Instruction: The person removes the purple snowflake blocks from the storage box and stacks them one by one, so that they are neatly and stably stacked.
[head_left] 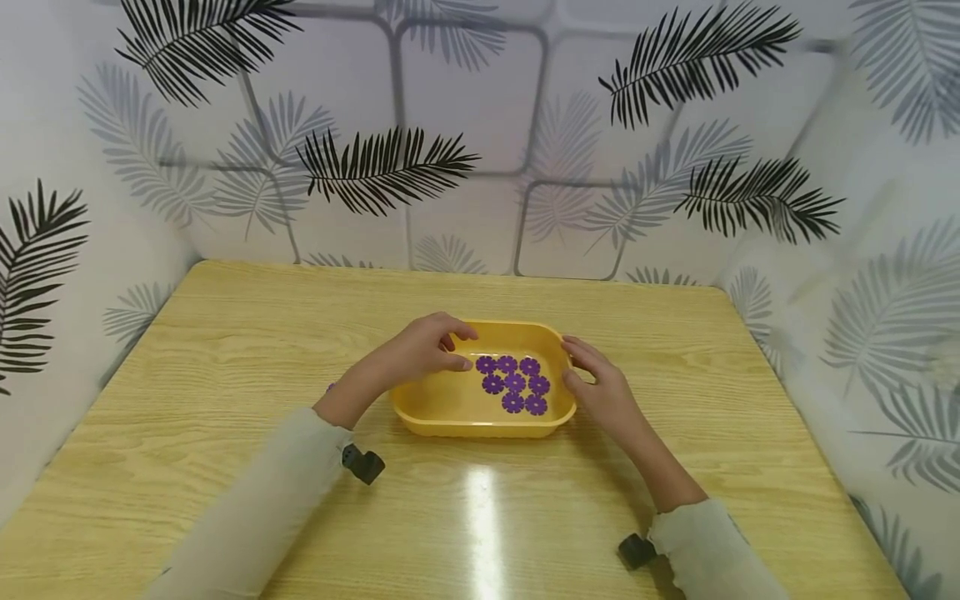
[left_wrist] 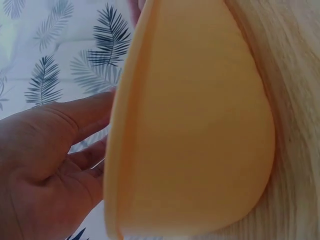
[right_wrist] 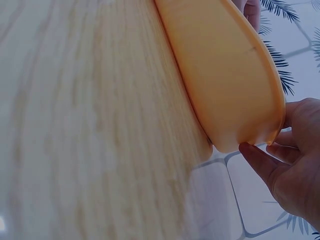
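A yellow plastic tub (head_left: pixel 472 429) with rounded corners sits on the table in the head view. Several purple flower-shaped discs (head_left: pixel 514 382) lie flat on the right part of its floor. My left hand (head_left: pixel 427 346) reaches over the tub's left end, thumb and fingers spread apart, and nothing shows between them. In the left wrist view the tub's wall (left_wrist: pixel 195 120) hides those fingertips. My right hand (head_left: pixel 603 387) grips the tub's right end, the thumb at the rim and the fingers against the outer wall, as the right wrist view shows (right_wrist: pixel 300 155).
The wooden table (head_left: pixel 480 517) carries the tub near its middle. Part of another purple piece (head_left: pixel 330 386) peeks out beside the left forearm. Leaf-patterned cloth (head_left: pixel 465 217) stands behind the table and along both sides. A dark wrist camera (head_left: pixel 363 464) hangs below the left sleeve.
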